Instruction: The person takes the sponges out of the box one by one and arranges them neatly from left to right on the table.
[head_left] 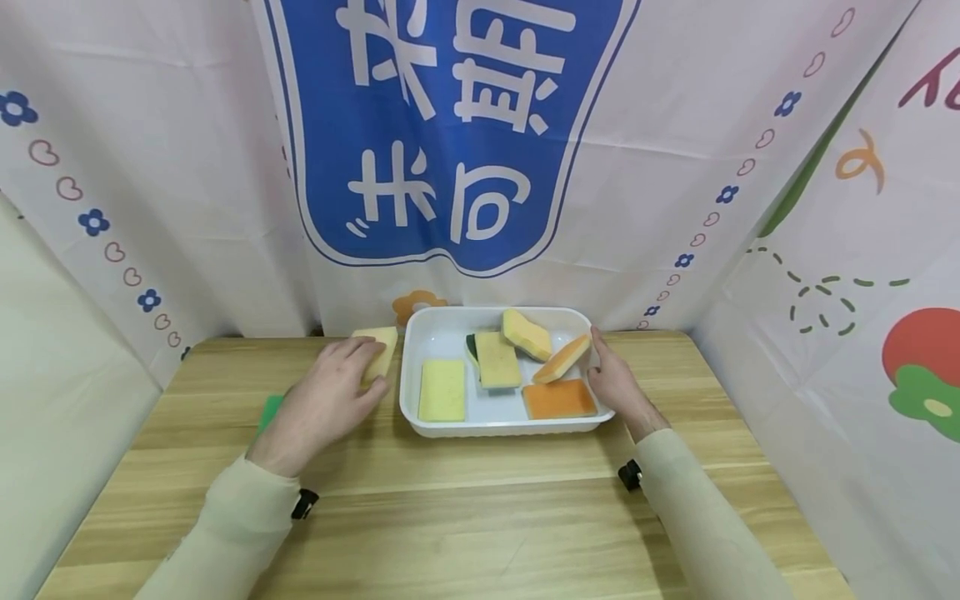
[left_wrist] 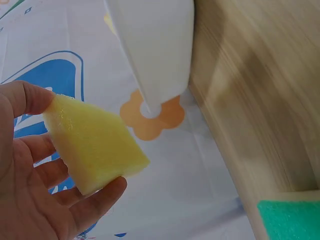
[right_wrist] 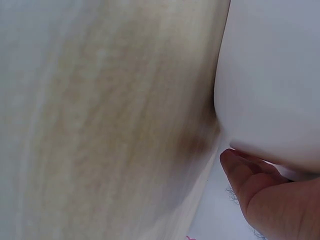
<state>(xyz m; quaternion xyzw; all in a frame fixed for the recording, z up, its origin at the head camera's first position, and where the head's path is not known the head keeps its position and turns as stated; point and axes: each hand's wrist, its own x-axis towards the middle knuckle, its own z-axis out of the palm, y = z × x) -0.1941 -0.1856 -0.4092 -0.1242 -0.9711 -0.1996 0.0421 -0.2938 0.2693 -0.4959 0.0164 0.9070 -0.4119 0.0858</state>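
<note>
My left hand grips a pale yellow sponge just left of the white tray. In the left wrist view, thumb and fingers of the left hand pinch that yellow sponge off the table, near the tray's corner. My right hand lies along the tray's right rim with its fingers fairly straight. The right wrist view shows fingers against the tray's outer wall. Inside the tray are several sponges: a flat yellow one, a yellow-green one, a tilted orange one and a flat orange one.
A green sponge lies on the wooden table, partly hidden by my left hand; the left wrist view shows this green sponge at the bottom right. Printed cloth backdrops enclose the table at the back and both sides.
</note>
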